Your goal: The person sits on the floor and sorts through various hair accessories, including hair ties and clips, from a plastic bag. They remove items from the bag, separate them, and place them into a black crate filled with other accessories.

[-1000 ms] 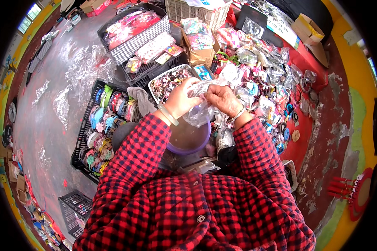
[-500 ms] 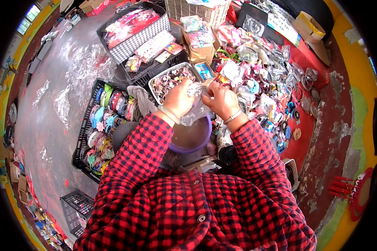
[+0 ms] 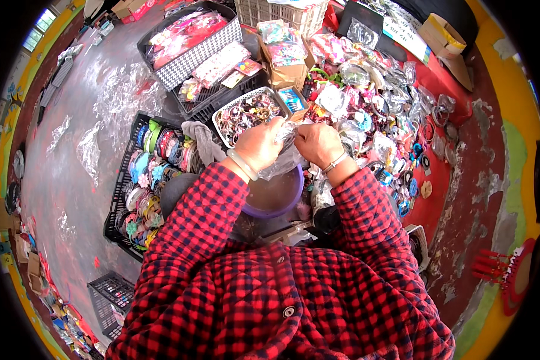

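Clear plastic bag (image 3: 280, 165), held between the two hands above the purple basin (image 3: 267, 214). Its upper left part is gathered in the left hand (image 3: 257, 146), whose fingers are bent closely around it; its upper right edge is pinched in the right hand (image 3: 321, 147), whose fingers are curled narrow, the exact contact being partly hidden. The lower part is left hanging loose. The step in hand is judged to be the working of the bag's upper edge; whether anything is contained cannot be told. For the next move, a steady left grip and a fine right pinch are judged to be called for, thin film being easily torn. Beyond the left hand, a white basket of hair ties (image 3: 218, 125) is seen.
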A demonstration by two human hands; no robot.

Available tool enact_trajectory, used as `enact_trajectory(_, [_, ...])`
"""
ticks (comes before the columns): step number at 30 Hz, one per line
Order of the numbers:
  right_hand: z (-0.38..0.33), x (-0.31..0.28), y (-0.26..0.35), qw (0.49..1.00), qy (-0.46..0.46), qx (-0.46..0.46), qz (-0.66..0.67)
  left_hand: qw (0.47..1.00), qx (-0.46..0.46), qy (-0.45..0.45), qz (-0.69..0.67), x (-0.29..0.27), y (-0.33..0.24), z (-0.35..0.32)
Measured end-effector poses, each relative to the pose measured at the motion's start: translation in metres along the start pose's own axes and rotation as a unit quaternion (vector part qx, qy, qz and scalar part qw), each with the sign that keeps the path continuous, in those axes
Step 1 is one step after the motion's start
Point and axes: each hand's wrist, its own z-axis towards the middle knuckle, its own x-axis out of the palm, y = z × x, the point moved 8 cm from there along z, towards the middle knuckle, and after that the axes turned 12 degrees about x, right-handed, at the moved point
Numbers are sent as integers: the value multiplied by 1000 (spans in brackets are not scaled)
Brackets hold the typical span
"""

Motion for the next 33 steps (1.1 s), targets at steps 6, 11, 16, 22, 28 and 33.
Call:
enact_trajectory(6, [0,-4,-2,992,48,-95,68,998,58,12,-8,-15,-10,-1])
enact_trajectory(11, [-9,-17,5,976,53,-150,146,996,60,6,-72,-17,-2,-5])
enact_trajectory(16, [-10,-31,10,957,-7,-202,207,991,53,-29,-121,-29,-2,-6])
enact_trajectory(22, [-11,-34,14,953,-12,-222,206,987,72,-92,-113,-38,0,-8])
enact_trajectory(28, [-4,-6,-2,997,45,63,17,993,43,-93,-51,-23,7,-11])
enact_trajectory(33, [-5,5,-3,997,58,40,-9,998,-13,-55,-1,-12,-2,-13])
